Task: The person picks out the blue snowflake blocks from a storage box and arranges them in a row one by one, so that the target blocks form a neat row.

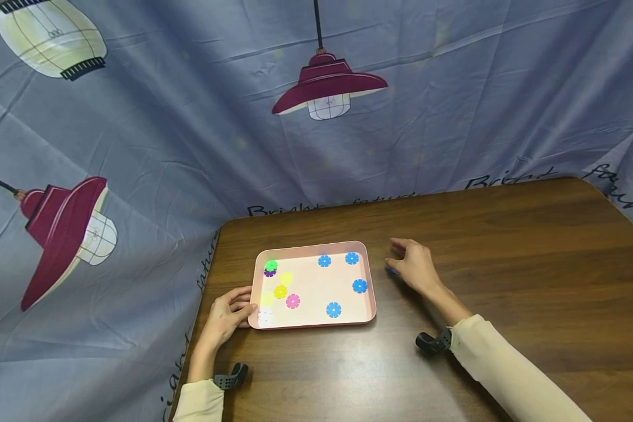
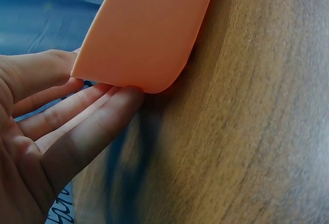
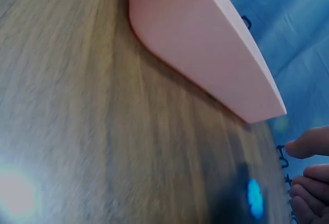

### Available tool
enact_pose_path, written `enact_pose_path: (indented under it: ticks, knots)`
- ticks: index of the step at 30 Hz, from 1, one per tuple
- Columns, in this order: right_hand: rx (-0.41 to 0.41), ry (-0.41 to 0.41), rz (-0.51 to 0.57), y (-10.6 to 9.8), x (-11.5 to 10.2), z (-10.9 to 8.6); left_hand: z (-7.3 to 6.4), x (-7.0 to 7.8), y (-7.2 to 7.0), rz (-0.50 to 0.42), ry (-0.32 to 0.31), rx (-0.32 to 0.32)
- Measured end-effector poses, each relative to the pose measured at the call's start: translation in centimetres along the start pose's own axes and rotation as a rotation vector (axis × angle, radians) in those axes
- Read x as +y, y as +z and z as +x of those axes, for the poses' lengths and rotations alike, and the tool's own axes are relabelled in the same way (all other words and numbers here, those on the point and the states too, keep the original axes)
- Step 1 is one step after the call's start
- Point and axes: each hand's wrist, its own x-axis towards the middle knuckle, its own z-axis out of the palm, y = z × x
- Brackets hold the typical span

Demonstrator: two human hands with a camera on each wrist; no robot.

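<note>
A pink tray [image 1: 316, 325] rests on the table with flat, notched, flower-like plastic discs inside. Several are blue, such as one blue disc [image 1: 333, 309]. At the tray's left end, my left hand [image 1: 224, 316] touches the outer wall and rim with spread, fairly straight fingers [image 2: 92, 134]. My right hand [image 1: 417, 266] is just right of the tray, thumb and fingers apart. Beneath its fingertips another blue disc [image 3: 255, 198] shows on the table, separate from the fingers in the right wrist view.
Inside the tray's left half are a green disc [image 1: 271, 265], a purple disc [image 1: 270, 273], a pink disc [image 1: 292, 301] and yellow ones. The brown wooden table [image 1: 506, 264] stretches far to the right. A blue patterned cloth [image 1: 200, 117] hangs behind and left.
</note>
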Motion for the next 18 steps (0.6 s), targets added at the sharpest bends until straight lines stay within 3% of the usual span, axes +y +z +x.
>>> enact_pose_path:
  ticks: [18]
  knots:
    - [-0.044, 0.017, 0.079, 1.7, -3.5, 0.9, 0.1, -0.3, -0.1, -0.023, 0.02, 0.001]
